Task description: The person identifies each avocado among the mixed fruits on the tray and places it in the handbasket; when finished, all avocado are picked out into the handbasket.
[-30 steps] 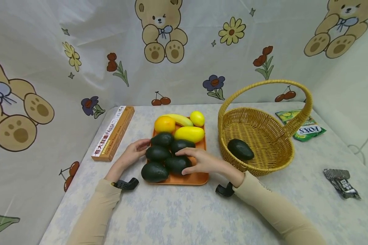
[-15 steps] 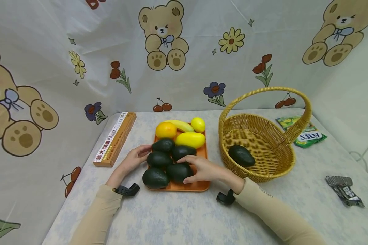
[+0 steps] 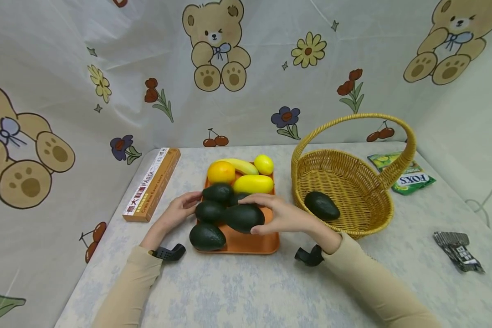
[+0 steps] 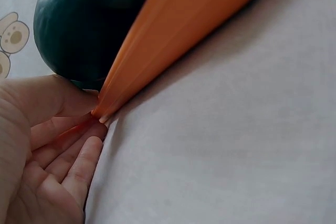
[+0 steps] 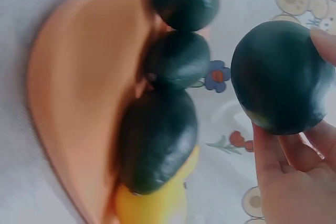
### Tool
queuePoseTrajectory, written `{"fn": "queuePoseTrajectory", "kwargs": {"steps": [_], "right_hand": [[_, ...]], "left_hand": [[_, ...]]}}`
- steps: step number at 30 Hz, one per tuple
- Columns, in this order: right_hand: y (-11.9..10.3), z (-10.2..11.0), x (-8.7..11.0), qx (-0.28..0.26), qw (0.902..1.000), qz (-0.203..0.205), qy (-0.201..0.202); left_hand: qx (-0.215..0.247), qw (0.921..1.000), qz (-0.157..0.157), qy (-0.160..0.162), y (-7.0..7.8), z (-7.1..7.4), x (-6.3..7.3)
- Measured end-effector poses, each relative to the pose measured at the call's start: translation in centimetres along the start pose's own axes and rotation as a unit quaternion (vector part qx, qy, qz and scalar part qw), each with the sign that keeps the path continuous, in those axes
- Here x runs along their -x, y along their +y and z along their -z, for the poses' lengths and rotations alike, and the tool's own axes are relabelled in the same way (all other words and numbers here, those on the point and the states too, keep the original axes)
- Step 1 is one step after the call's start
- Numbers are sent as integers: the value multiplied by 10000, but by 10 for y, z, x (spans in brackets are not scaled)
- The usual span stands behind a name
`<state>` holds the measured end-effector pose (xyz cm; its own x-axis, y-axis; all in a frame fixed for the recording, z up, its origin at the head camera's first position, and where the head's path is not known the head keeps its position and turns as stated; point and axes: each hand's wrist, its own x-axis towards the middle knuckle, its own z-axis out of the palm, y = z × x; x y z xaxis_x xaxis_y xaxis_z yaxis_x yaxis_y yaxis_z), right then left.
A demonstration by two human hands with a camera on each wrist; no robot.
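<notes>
Avocado is hanging over the orange tray, clamped between thumb and fingers of the right hand; the left hand is pinching the tray's rim, probably steadying it.

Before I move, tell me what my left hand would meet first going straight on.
Your left hand touches the orange tray, so that comes first; beyond its rim, probably the avocado nearest the orange fruit, depth being unclear.
</notes>
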<state>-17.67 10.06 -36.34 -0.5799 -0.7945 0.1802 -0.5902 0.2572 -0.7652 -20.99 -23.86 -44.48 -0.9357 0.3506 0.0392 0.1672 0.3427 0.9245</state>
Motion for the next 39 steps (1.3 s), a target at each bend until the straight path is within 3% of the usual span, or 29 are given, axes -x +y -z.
{"fn": "queuePoseTrajectory", "kwargs": {"steps": [6, 11, 15, 22, 39], "right_hand": [[-12, 16, 6, 21, 9996, 214, 192], [-16, 29, 15, 78, 9985, 325, 424], [-15, 38, 29, 110, 9980, 162, 595], [-15, 58, 52, -158, 9962, -110, 845], [3, 103, 114, 682, 9838, -683, 1513]], "left_hand": [[-8, 9999, 113, -89, 20, -2, 4], [-1, 10000, 58, -51, 2, -1, -2], [25, 10000, 61, -34, -8, -1, -5], [38, 10000, 56, -1, -9, 1, -5], [-4, 9997, 248, -52, -7, 2, -4]]}}
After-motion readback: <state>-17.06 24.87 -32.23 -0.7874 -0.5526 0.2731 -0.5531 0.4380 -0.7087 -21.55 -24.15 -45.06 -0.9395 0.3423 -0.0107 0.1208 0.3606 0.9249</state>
